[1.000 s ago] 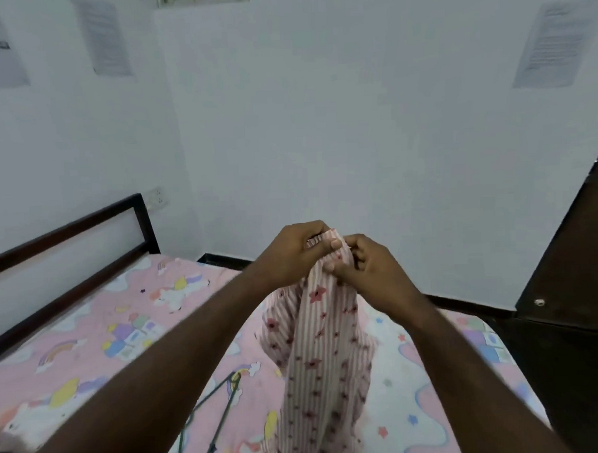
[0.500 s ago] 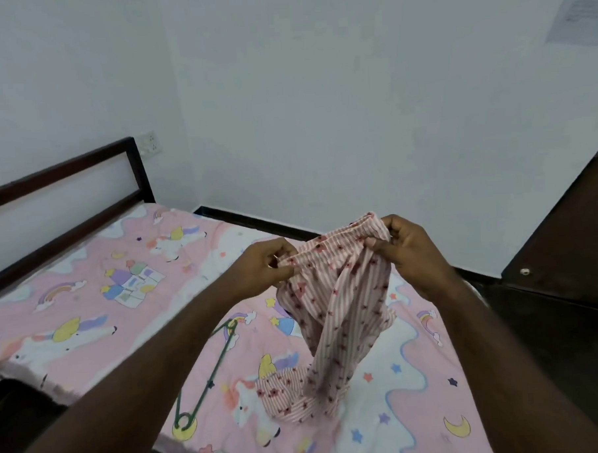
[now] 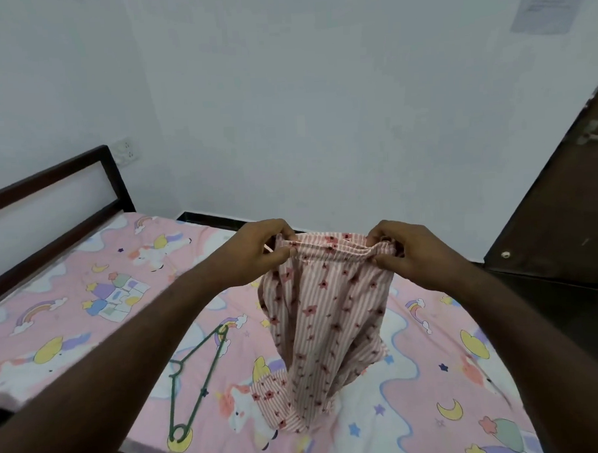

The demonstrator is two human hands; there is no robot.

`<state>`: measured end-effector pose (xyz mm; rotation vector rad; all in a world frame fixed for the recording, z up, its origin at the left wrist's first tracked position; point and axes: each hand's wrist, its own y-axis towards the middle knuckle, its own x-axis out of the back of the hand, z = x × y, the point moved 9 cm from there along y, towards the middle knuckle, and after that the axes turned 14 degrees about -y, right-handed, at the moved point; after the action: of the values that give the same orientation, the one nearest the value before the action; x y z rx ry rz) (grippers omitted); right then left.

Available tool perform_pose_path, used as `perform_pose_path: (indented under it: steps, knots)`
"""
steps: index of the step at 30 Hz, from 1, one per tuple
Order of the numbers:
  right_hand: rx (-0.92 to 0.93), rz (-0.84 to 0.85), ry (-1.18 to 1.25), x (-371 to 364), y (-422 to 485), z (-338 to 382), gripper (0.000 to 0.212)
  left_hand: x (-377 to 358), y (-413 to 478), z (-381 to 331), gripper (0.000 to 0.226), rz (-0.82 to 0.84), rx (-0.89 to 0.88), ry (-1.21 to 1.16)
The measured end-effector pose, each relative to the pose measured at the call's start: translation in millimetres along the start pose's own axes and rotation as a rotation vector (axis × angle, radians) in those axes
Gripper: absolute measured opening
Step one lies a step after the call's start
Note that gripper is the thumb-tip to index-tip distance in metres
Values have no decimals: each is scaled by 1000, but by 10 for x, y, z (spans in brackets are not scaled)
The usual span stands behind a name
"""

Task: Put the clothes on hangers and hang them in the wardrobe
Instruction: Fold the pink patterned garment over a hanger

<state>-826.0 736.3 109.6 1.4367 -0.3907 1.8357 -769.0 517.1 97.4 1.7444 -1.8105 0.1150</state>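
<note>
Pink striped cloth with small red flowers, a garment [image 3: 325, 314], is hanging between both hands above the bed [image 3: 88, 304]. The left hand [image 3: 257, 253] is pinching one end of its gathered top edge and the right hand [image 3: 406, 252] is pinching the other, stretching it taut (its lower end is trailing onto the sheet). Nearby, a green hanger [image 3: 198, 378] is lying flat on the bed.
</note>
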Motion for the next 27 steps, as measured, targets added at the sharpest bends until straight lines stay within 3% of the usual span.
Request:
perform_pose_path:
  steps: [6, 11, 16, 21, 27]
  knots:
    - [-17, -49, -70, 54, -58, -102, 22, -287, -100, 34, 30, 64, 52, -154]
    - [-43, -139, -113, 40, -164, -133, 25, -446, -252, 175, 50, 16, 79, -248]
    - [77, -122, -258, -21, -235, -11, 24, -439, -346, 201, 40, -131, 31, -241]
    - [137, 4, -306, -144, -255, 21, 40, -398, -322, 52, 25, -154, -78, -197]
    - [197, 10, -417, -216, -300, 35, 53, -409, -315, 103, 38, -100, -33, -215]
